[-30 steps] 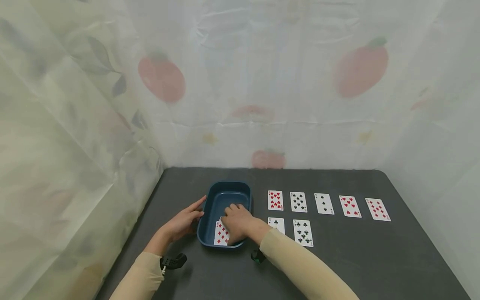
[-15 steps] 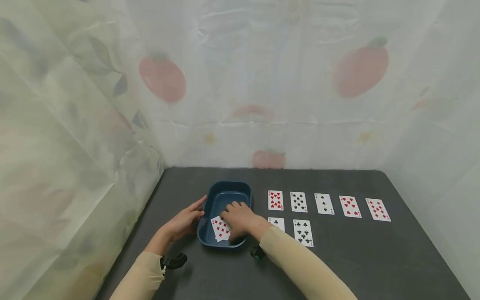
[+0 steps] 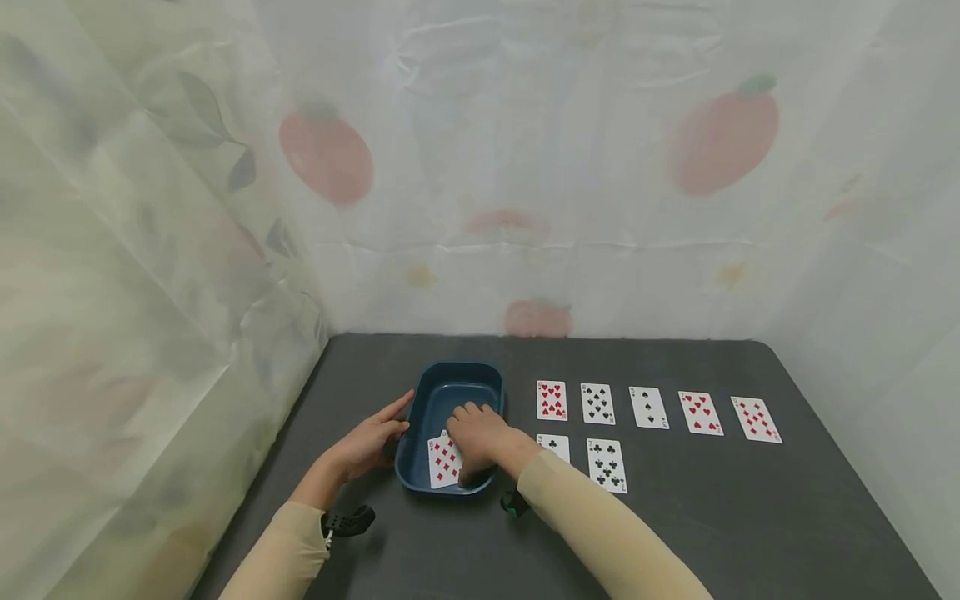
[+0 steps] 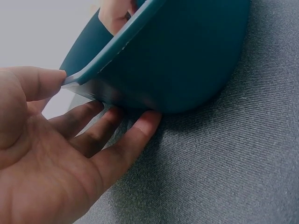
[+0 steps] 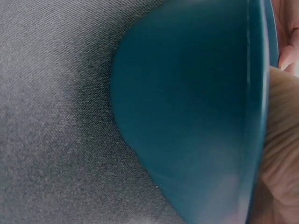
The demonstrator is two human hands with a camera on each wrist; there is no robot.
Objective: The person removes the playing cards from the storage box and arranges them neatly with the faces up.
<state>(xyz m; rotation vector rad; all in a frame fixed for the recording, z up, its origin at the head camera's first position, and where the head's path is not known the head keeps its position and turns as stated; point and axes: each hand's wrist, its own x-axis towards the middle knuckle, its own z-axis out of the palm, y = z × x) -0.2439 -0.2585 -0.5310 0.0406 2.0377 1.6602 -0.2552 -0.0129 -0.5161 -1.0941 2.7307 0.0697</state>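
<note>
A deep blue tray (image 3: 459, 385) sits on the left part of the dark table. My left hand (image 3: 366, 446) holds its left side. In the left wrist view the thumb presses on the rim of the tray (image 4: 177, 60) while several fingertips touch its wall low down. My right hand (image 3: 480, 437) reaches inside the tray with bent fingers and holds playing cards (image 3: 444, 462) by their right side. Red diamonds show on the top card; a corner of another card peeks out behind it. Fingertips of the right hand are hidden, and the right wrist view shows mostly the tray's outer wall (image 5: 187, 102).
Right of the tray, a row of several face-up cards runs across the table (image 3: 720, 517), starting with a hearts card (image 3: 552, 401). Nearer lie two clubs cards, one partly covered by the right forearm (image 3: 600, 521), the other a seven (image 3: 607, 466). Printed curtains surround the table.
Inside the tray, the diamonds card first tilted, then swung back nearly upright, with another card's corner now showing behind it. My right hand shifted only slightly; my left hand stayed on the tray.
</note>
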